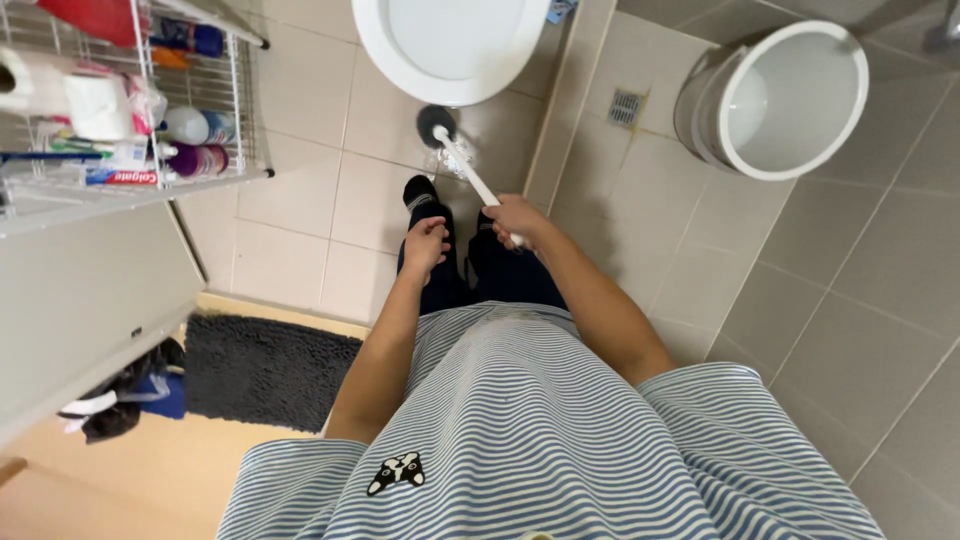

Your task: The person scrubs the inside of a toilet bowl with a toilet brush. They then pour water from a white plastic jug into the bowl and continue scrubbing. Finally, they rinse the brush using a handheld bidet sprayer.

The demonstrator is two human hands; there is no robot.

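Fingers of the right hand [515, 215] wrap tight around the white handle of the toilet brush [470, 172], angling its head down toward the tiled floor [860, 270], likely so drips fall away from the body. The left hand [427, 243] hangs empty beside it, fingers loosely curled, touching nothing. By size: the floor, then the toilet [450, 45] just above the brush head, the white bucket [790, 100] standing open to the right, the dark mat [265, 370], the wire rack [240, 100] keeping bottles off the floor, and 1 black holder [436, 122] beneath the brush.
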